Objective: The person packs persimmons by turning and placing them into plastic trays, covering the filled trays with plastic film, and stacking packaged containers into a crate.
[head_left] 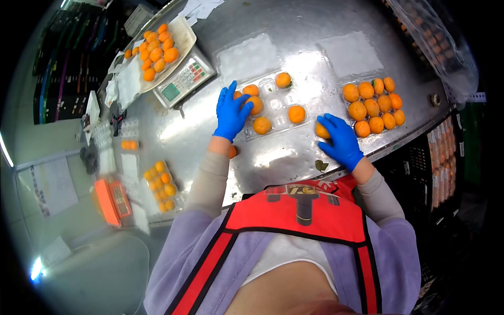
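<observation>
In front of me lies a clear plastic tray (272,101) with moulded cups, partly filled with oranges. My left hand (231,114), in a blue glove, is over the tray's left side with its fingers spread. Its thumb is by an orange (255,105), and whether it touches the fruit I cannot tell. To the right of the tray, my right hand (340,140), also gloved in blue, curls over a single orange (322,131) near the table's front edge. Another loose orange (232,151) shows partly beside my left wrist.
A filled tray of oranges (372,107) stands to the right. At the back left, a scale (185,77) bears a pan of oranges (156,51). Another filled tray (160,185) and an orange-coloured device (111,202) are at the left. A leaf (321,166) lies near the front edge.
</observation>
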Action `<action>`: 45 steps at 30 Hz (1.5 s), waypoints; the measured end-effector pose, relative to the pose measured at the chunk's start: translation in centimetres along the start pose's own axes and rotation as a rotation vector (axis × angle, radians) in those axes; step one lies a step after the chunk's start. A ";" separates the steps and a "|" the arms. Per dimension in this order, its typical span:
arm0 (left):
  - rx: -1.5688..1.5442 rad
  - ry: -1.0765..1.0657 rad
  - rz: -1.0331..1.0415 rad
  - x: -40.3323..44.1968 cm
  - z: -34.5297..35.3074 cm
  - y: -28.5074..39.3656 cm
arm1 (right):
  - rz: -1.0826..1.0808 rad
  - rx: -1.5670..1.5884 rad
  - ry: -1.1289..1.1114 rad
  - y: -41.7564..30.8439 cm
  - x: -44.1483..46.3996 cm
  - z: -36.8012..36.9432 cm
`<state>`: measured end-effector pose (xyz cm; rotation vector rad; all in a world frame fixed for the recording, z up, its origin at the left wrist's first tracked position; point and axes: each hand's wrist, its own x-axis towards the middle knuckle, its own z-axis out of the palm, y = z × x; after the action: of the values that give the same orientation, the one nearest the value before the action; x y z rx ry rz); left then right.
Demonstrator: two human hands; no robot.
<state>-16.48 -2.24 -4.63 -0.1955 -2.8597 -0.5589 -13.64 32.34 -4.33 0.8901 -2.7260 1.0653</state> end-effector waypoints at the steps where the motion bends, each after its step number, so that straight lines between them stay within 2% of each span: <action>1: -0.019 -0.035 -0.017 0.2 0.1 -0.3 | 0.049 -0.023 -0.030 0.1 -0.3 0.9; 3: -0.039 -0.073 -0.035 0.3 0.4 -1.2 | 0.099 -0.046 -0.061 0.1 -0.4 1.3; 6: -0.068 -0.130 0.015 0.9 0.6 -2.7 | 0.135 0.102 0.042 -0.2 0.9 1.1; 8: -0.131 -0.291 -0.007 1.6 0.1 -2.7 | 0.122 0.274 0.231 -1.7 3.1 1.1; 13: -0.119 -0.233 -0.016 1.6 0.6 -2.5 | 0.040 0.408 0.271 -4.9 10.2 4.5; 15: -0.080 -0.188 -0.038 1.2 0.1 -1.6 | 0.023 0.319 0.133 -5.5 11.7 6.4; 18: -0.093 -0.074 -0.089 0.3 -0.4 -0.8 | -0.055 0.158 0.036 -4.6 11.4 7.7; 20: -0.232 0.065 -0.132 -0.4 -0.7 -0.8 | -0.047 0.192 0.232 -3.6 9.9 7.0; 21: -0.236 0.064 -0.137 -0.7 -0.9 -0.6 | 0.040 0.295 0.228 -3.4 9.1 5.9; 24: -0.290 0.122 -0.177 -0.6 -1.5 0.0 | 0.083 0.214 0.236 -1.2 6.1 4.8; 26: -0.355 0.151 -0.158 -0.4 -1.6 0.8 | 0.071 0.082 0.160 -0.9 5.1 4.2; 32: -0.487 0.088 -0.085 0.5 -1.2 3.8 | 0.029 0.094 0.161 -0.8 5.0 5.7; 36: -0.441 0.010 0.021 0.3 -2.2 7.1 | 0.003 0.060 0.200 -0.3 5.1 5.4; 41: -0.588 -0.022 0.063 0.5 -2.0 10.4 | 0.074 0.238 0.283 -2.2 5.9 3.3; 44: -0.306 0.005 0.124 0.7 -1.3 11.2 | 0.090 0.143 0.302 -1.1 5.5 3.7; 45: -0.306 0.006 0.126 0.8 -0.8 11.4 | 0.089 0.143 0.303 -0.8 5.2 3.9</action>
<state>-15.14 7.97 0.36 -0.4186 -2.7175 -0.9652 -16.99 26.78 -5.37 0.5706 -2.4832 1.3058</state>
